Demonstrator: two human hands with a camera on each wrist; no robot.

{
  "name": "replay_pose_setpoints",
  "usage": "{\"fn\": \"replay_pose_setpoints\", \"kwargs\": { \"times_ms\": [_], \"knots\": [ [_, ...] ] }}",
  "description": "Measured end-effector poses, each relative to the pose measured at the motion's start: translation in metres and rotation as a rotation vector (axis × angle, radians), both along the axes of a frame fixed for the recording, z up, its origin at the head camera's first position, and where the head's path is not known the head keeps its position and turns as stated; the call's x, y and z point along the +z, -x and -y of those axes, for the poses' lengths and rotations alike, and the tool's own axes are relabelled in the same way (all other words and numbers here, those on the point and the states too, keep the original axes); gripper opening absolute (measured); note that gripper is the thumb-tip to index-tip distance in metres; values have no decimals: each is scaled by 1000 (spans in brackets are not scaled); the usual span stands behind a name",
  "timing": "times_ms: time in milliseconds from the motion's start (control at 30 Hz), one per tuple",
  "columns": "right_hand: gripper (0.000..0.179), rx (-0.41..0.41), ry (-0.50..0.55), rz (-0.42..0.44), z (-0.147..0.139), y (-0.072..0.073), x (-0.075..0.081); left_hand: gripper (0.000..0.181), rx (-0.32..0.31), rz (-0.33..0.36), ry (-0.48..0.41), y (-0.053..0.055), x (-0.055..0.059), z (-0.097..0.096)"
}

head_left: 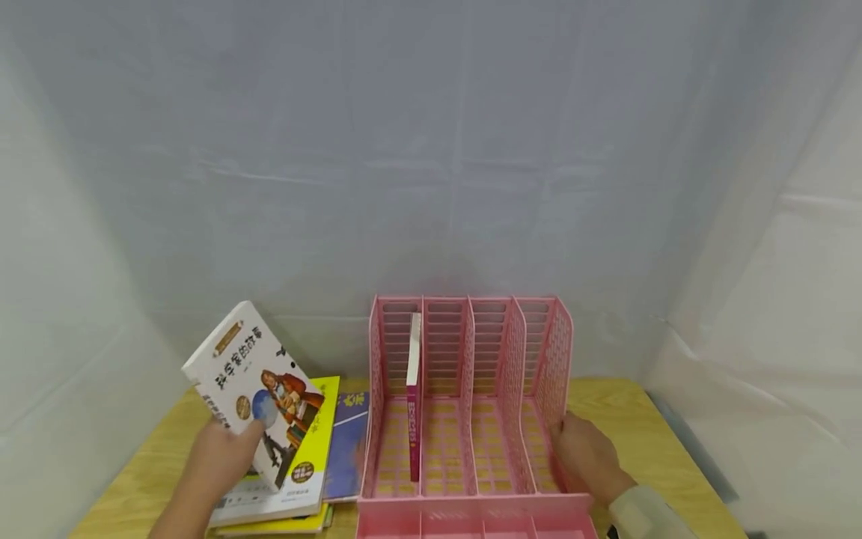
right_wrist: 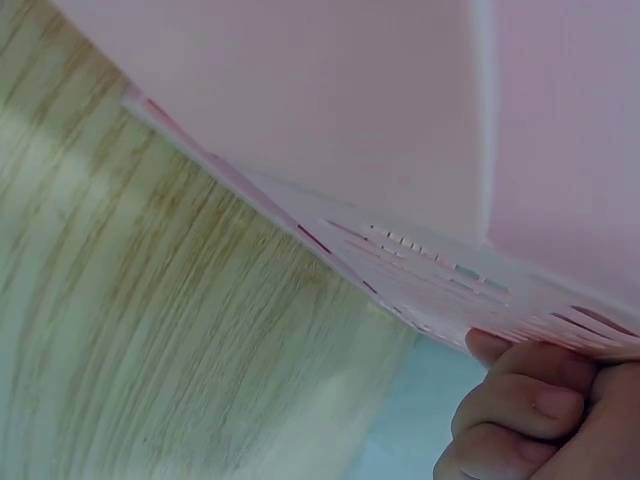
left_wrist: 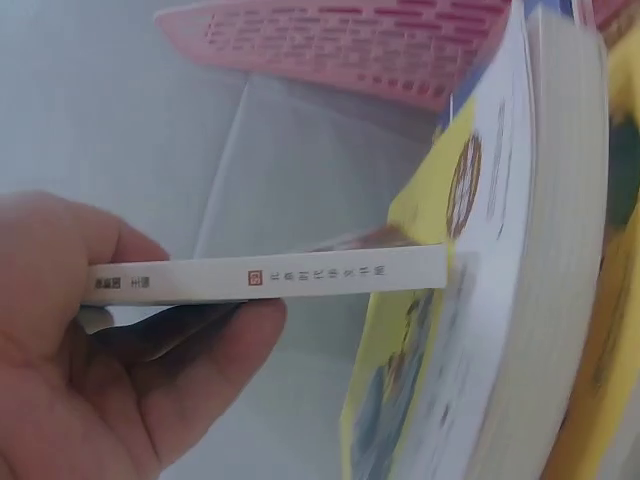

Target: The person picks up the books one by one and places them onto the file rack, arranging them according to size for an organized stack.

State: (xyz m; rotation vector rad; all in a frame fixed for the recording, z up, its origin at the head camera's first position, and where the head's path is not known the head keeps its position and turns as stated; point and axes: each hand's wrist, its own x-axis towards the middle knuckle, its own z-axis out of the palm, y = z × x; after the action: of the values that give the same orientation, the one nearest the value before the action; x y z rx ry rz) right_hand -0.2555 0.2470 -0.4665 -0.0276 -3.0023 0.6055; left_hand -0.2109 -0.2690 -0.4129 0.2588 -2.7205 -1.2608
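Note:
My left hand (head_left: 218, 457) grips a white book (head_left: 259, 389) with a cartoon figure on its cover, raised and tilted over a pile of books. In the left wrist view its white spine (left_wrist: 300, 275) faces the camera, with the fingers on either side. On the right, my right hand (head_left: 589, 457) holds the side panel of a pink file rack (head_left: 569, 352). The right wrist view shows curled fingers (right_wrist: 520, 400) against the slotted panel; the thumb is hidden there. One book with a magenta spine (head_left: 413, 434) stands upright in the rack's leftmost slot.
Under the held book lies a yellow and white book (head_left: 316, 449) on the pile. A blue book (head_left: 350, 442) lies between the pile and the rack. Shallow pink compartments (head_left: 471, 516) form the rack's front. The wooden table (head_left: 619, 397) ends near pale sheeting (head_left: 431, 187).

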Motion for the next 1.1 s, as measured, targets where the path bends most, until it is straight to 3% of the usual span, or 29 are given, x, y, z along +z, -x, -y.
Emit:
{"fn": "replay_pose_setpoints", "kwargs": {
  "times_ms": [200,467,667,900,1100],
  "knots": [
    [33,5,2,28,-2,0,-2,56,36,-78,-54,-4,0,-20],
    [33,2,1,-1,-2,-1,-5,53,78,-277,-134,-17,20,-56],
    [34,-3,22,6,-2,0,-4,59,58,-389,-188,-29,30,-80],
    [33,-6,29,12,-2,2,-6,67,42,-520,-243,-44,28,-114],
    [32,-10,11,12,-3,2,-6,73,-5,-555,-279,-51,24,-135]
  ]
}}
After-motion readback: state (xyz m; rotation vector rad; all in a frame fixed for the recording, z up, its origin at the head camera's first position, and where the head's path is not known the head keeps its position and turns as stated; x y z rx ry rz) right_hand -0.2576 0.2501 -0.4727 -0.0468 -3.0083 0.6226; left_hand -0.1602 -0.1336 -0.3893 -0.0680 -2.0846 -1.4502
